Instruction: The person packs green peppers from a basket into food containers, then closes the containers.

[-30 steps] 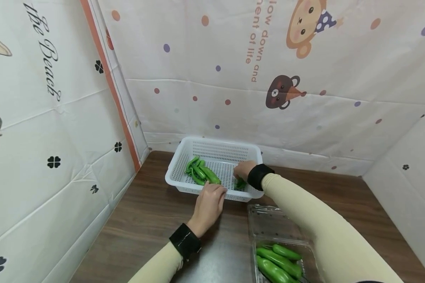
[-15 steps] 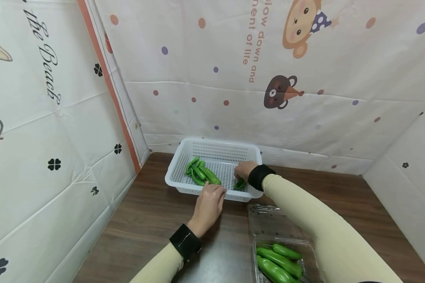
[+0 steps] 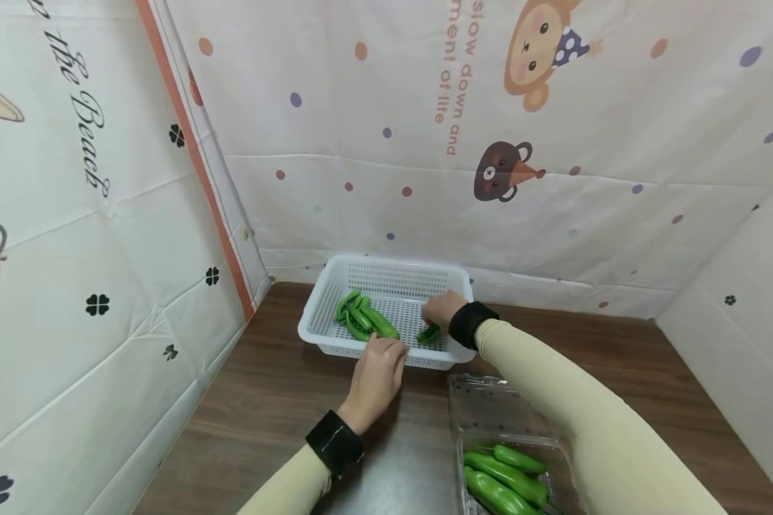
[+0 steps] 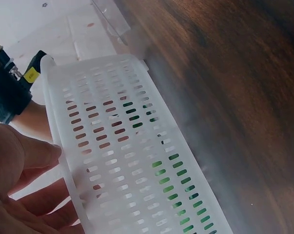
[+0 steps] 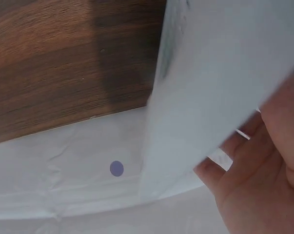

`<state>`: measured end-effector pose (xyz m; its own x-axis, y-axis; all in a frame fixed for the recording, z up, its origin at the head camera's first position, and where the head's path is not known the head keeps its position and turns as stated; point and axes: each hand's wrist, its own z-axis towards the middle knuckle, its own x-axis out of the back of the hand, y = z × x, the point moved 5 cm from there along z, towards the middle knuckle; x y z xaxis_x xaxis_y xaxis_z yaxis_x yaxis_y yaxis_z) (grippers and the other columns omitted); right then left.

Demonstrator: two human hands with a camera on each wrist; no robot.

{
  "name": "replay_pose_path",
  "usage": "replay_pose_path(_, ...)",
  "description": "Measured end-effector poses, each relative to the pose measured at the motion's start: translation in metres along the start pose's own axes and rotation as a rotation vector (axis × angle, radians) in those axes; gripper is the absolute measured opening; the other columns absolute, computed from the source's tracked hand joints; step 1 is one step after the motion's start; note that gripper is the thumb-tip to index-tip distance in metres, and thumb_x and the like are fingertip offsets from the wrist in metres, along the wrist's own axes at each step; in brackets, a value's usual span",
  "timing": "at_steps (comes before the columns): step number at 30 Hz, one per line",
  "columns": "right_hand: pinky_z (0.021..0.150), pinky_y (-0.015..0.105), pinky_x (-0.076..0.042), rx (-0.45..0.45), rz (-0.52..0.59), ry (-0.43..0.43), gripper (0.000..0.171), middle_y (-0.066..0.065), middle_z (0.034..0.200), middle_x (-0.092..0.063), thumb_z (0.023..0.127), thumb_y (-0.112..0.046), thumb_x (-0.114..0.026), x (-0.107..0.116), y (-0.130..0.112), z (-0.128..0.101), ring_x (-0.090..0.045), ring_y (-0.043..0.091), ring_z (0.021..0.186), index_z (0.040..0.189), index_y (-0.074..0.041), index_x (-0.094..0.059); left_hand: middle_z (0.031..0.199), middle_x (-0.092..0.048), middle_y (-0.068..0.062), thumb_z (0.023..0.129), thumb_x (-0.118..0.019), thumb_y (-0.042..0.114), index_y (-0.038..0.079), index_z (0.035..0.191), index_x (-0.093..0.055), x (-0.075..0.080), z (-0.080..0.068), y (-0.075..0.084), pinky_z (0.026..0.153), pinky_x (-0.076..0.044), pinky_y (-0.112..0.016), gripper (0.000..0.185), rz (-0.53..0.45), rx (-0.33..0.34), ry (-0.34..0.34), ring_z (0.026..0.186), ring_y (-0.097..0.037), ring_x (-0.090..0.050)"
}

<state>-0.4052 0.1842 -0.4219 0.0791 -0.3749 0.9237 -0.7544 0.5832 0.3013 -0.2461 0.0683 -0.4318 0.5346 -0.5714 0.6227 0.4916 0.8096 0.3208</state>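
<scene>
A white perforated basket (image 3: 396,277) stands at the back of the brown table and holds several green peppers (image 3: 364,320). My left hand (image 3: 378,370) grips the basket's front rim, and in the left wrist view its fingers (image 4: 32,156) curl at the basket wall (image 4: 132,161). My right hand (image 3: 441,310) reaches into the basket's right side, just above a single green pepper (image 3: 428,333) lying on the basket floor. In the right wrist view the fingers (image 5: 234,151) look loosely straight, with their tips hidden behind the blurred white basket rim (image 5: 210,92).
An open clear plastic box (image 3: 489,408) sits at the front right, with more green peppers (image 3: 505,478) in its near half. Printed white sheets wall the table on the left, back and right. Bare brown tabletop (image 3: 264,400) lies left of my left arm.
The view has shifted slightly. The pepper under my right hand shows a little more than before. My left hand stays on the rim.
</scene>
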Motion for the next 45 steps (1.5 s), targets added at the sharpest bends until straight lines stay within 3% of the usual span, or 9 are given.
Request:
replay_pose_path(3,0.069,0.034,-0.055,-0.013,0.007,0.029,0.019,-0.003,0.080,-0.071,0.077,-0.010,-0.091,0.000,0.000,-0.002,-0.059,0.012,0.069,0.085,-0.016,-0.076,0.098,-0.074,-0.006,0.089,-0.078,0.003,0.008,0.097,-0.077,-0.001,-0.001,0.001,0.108,-0.047,-0.056,0.009,-0.011,0.001,-0.006,0.099,-0.023,-0.070)
replay_pose_path(7,0.075,0.040,-0.058,-0.006,0.036,0.061,0.022,-0.003,0.086,-0.073,0.076,-0.014,-0.093,0.003,-0.002,-0.007,-0.066,0.016,0.078,0.091,-0.017,-0.078,0.102,-0.073,-0.008,0.087,-0.080,0.002,0.007,0.101,-0.077,-0.001,-0.003,0.001,0.108,-0.046,-0.057,0.014,-0.038,0.003,-0.016,0.103,-0.025,-0.069)
replay_pose_path(14,0.071,0.040,-0.055,0.035,0.080,0.152,0.024,-0.001,0.087,-0.072,0.078,-0.014,-0.090,0.012,-0.005,-0.019,-0.064,0.016,0.076,0.098,-0.014,-0.076,0.108,-0.072,-0.010,0.088,-0.079,0.006,0.005,0.102,-0.076,0.000,-0.004,0.001,0.110,-0.045,-0.055,0.014,-0.058,-0.016,-0.017,0.109,-0.027,-0.067)
replay_pose_path(19,0.072,0.041,-0.056,0.056,0.121,0.171,0.028,0.000,0.091,-0.073,0.079,-0.021,-0.091,0.015,-0.009,-0.027,-0.065,0.017,0.079,0.102,-0.014,-0.076,0.115,-0.069,-0.012,0.091,-0.078,0.009,0.003,0.106,-0.075,-0.002,-0.008,-0.001,0.111,-0.045,-0.053,0.017,-0.073,-0.033,-0.023,0.115,-0.030,-0.064)
replay_pose_path(25,0.073,0.036,-0.056,0.053,0.166,0.151,0.031,0.001,0.095,-0.073,0.085,-0.030,-0.086,0.020,-0.012,-0.036,-0.066,0.015,0.082,0.108,-0.013,-0.075,0.133,-0.062,-0.019,0.091,-0.078,0.012,-0.001,0.128,-0.067,0.000,-0.014,0.001,0.108,-0.049,-0.045,0.041,-0.067,-0.032,-0.017,0.126,-0.035,-0.059)
replay_pose_path(30,0.072,0.035,-0.057,0.032,0.188,0.156,0.033,0.001,0.095,-0.073,0.088,-0.034,-0.083,0.028,-0.010,-0.045,-0.066,0.015,0.081,0.111,-0.013,-0.073,0.145,-0.054,-0.023,0.091,-0.079,0.014,-0.002,0.144,-0.055,0.003,-0.013,0.004,0.113,-0.043,-0.048,0.060,-0.086,-0.005,-0.010,0.136,-0.038,-0.051)
replay_pose_path(45,0.069,0.032,-0.055,-0.014,0.326,0.193,0.032,0.000,0.096,-0.070,0.091,-0.037,-0.079,0.037,0.002,-0.078,-0.060,0.011,0.077,0.111,-0.013,-0.073,0.159,-0.038,-0.024,0.095,-0.074,0.033,-0.002,0.154,-0.040,-0.002,-0.014,0.014,0.116,-0.038,-0.053,0.077,-0.067,-0.028,-0.077,0.147,-0.037,-0.038)
